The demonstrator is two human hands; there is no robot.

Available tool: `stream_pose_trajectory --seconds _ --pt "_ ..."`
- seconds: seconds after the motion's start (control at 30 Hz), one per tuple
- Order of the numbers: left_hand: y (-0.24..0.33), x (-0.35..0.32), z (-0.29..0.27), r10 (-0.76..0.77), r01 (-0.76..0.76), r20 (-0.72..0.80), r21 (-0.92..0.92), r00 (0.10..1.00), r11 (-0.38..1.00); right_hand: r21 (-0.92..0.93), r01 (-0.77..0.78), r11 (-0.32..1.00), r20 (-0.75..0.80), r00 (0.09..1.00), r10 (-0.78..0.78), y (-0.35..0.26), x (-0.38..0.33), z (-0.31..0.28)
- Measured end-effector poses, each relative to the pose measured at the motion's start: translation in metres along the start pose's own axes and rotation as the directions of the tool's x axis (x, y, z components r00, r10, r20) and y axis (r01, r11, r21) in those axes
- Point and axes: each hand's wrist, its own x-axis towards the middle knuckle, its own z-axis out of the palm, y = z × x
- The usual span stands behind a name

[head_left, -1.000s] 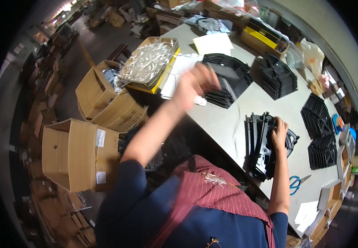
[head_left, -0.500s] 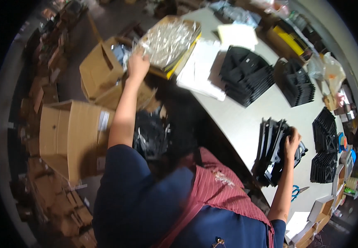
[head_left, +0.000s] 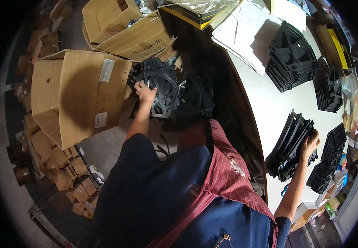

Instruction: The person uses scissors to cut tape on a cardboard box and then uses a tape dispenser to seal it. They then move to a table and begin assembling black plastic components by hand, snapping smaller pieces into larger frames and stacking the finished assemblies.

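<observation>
My left hand (head_left: 146,92) reaches down to a heap of black plastic frames (head_left: 162,80) beside the cardboard boxes. Its fingers and thumb are spread at the edge of the uppermost frame, with no grip on it showing. On the white table to the right, a stack of similar black frames (head_left: 288,142) stands on edge. My right hand (head_left: 310,145) is closed over the right side of that stack, and the fingertips are partly hidden behind it.
A large open cardboard box (head_left: 86,93) stands left of the heap, with another carton (head_left: 133,39) behind it. More stacked black frames (head_left: 292,58) and white papers (head_left: 245,31) lie on the table (head_left: 253,95). Blue-handled scissors (head_left: 285,189) are partly hidden below the right-hand stack.
My left hand has moved from the tray of clear plastic bags down to the heap of black frames. My right hand stays on its stack. The whole view has shifted.
</observation>
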Motion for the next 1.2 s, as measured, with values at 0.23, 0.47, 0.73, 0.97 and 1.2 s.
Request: stream_pose_trajectory --seconds 0.23,0.47,0.73,0.97,1.2 --pt "-0.016 0.014 0.028 -0.544 0.325 -0.042 -0.762 0.838 0.560 -0.091 0.002 0.996 -0.031 0.999 -0.005 -0.009 0.000 0.002" --pt "-0.065 0.028 0.058 -0.440 0.643 0.469 -0.543 0.766 0.540 -0.039 0.063 0.997 -0.070 0.995 -0.066 0.001 0.005 0.009" --pt "-0.009 -0.028 0.021 -0.230 0.245 0.083 -0.296 0.970 0.923 0.004 0.014 1.000 -0.072 0.997 -0.014 -0.012 0.006 0.000" --pt "0.026 -0.053 -0.112 0.345 -0.279 0.045 -0.494 0.938 0.823 0.076 0.054 0.996 -0.133 0.990 -0.043 -0.014 0.005 -0.018" --pt "0.165 -0.144 -0.239 0.594 -0.162 0.092 -0.919 0.799 0.360 0.689 0.062 0.722 -0.112 0.994 0.021 -0.152 -0.029 -0.074"
